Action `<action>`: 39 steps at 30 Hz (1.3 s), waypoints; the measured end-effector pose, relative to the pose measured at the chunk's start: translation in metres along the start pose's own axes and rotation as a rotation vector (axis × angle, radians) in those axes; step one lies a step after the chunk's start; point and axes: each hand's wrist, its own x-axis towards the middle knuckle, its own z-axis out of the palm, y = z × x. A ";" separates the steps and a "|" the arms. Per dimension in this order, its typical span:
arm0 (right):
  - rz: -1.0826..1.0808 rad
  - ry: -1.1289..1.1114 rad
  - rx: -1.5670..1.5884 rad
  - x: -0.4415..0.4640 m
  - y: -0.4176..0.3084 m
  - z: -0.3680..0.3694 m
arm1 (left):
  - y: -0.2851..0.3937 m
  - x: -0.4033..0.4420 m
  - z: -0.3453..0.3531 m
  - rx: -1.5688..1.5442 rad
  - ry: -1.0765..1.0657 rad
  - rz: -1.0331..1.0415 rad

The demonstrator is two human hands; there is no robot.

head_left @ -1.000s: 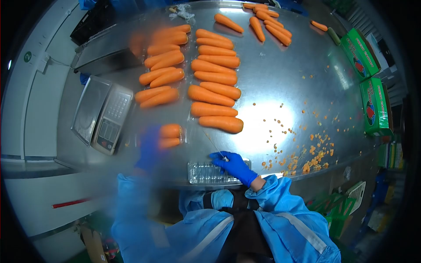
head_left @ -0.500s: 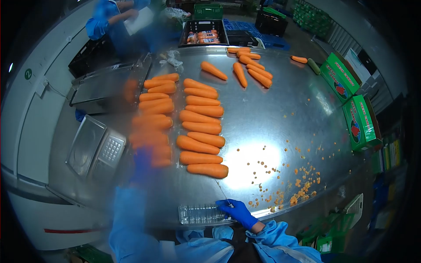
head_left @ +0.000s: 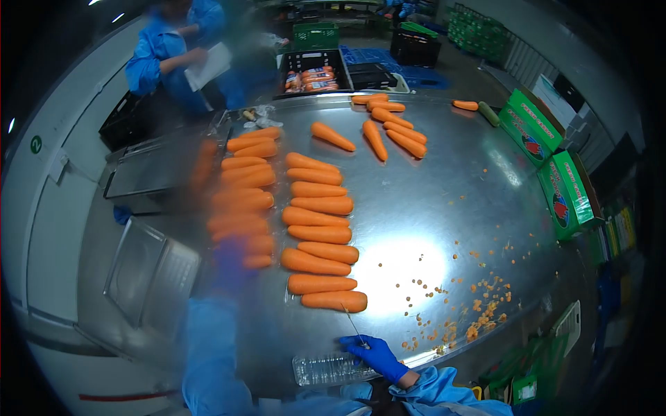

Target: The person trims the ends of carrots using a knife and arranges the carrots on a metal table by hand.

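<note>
My right hand [head_left: 377, 358], in a blue glove, is closed around a thin-bladed knife [head_left: 356, 324], its tip near the lowest carrot of the middle column. Beneath that hand lies a clear plastic tray [head_left: 322, 369]. My left hand [head_left: 232, 260], also blue-gloved, is smeared by blur at the lower end of the left column of carrots [head_left: 246, 177]; its fingers cannot be made out. The middle column of carrots [head_left: 321, 204] lies side by side in clear trays whose edges barely show.
Loose carrots [head_left: 399, 130] lie at the table's far side. Orange trimmings [head_left: 485, 305] are scattered right. Green carrot boxes [head_left: 565, 194] stand at the right edge, a scale [head_left: 149, 270] at left. Beyond, a crate [head_left: 316, 69] holds bagged carrots; a person [head_left: 180, 55] holds a white sheet.
The view has tilted up, so the table's contents sit lower. My left hand stays blurred by the left column. My right hand keeps the knife in nearly the same place.
</note>
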 end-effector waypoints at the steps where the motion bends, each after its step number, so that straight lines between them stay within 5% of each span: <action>1: 0.001 0.020 0.003 -0.002 -0.005 -0.001 | -0.001 0.008 0.003 -0.213 -0.082 0.020; 2: 0.003 0.041 0.007 -0.002 -0.008 -0.002 | -0.002 0.016 0.005 -0.426 -0.169 0.022; 4: 0.001 0.067 -0.013 0.000 -0.008 -0.004 | -0.015 0.028 0.028 -1.397 -0.473 0.147; 9: -0.066 0.152 0.041 -0.007 -0.006 -0.004 | -0.020 0.038 0.002 -1.297 -0.426 0.017; 11: 0.013 0.168 0.105 -0.017 -0.023 -0.004 | -0.036 0.029 -0.051 -1.579 -0.419 -0.153; 12: 0.020 0.179 0.139 -0.018 -0.024 -0.006 | -0.036 0.012 -0.069 -1.746 -0.163 -0.066; 15: -0.013 0.198 0.157 -0.019 -0.015 -0.016 | -0.056 -0.063 -0.162 -2.108 -0.462 0.229; 17: -0.119 0.221 0.081 -0.016 -0.008 -0.022 | -0.057 -0.117 -0.213 -2.422 -0.890 0.507; 21: -0.237 0.211 0.130 -0.027 -0.005 -0.024 | -0.046 -0.146 -0.252 -2.083 -0.320 0.671; 24: -0.231 0.204 0.138 -0.039 0.000 -0.029 | -0.031 -0.150 -0.250 -2.087 -0.793 0.497; 27: -0.198 0.225 0.102 -0.050 0.009 -0.040 | -0.056 -0.130 -0.267 -2.034 -0.831 0.581; 33: -0.237 0.351 0.084 -0.083 0.022 -0.069 | -0.068 -0.127 -0.276 -2.036 -0.475 0.652; 36: -0.357 0.419 0.110 -0.087 0.045 -0.081 | -0.021 -0.156 -0.248 -1.697 -0.469 0.671; 38: -0.187 0.360 0.286 -0.102 0.039 -0.088 | -0.046 -0.152 -0.269 -2.140 -0.417 0.400; 39: -0.357 0.392 0.314 -0.094 0.057 -0.090 | -0.072 -0.136 -0.288 -1.977 -0.274 0.487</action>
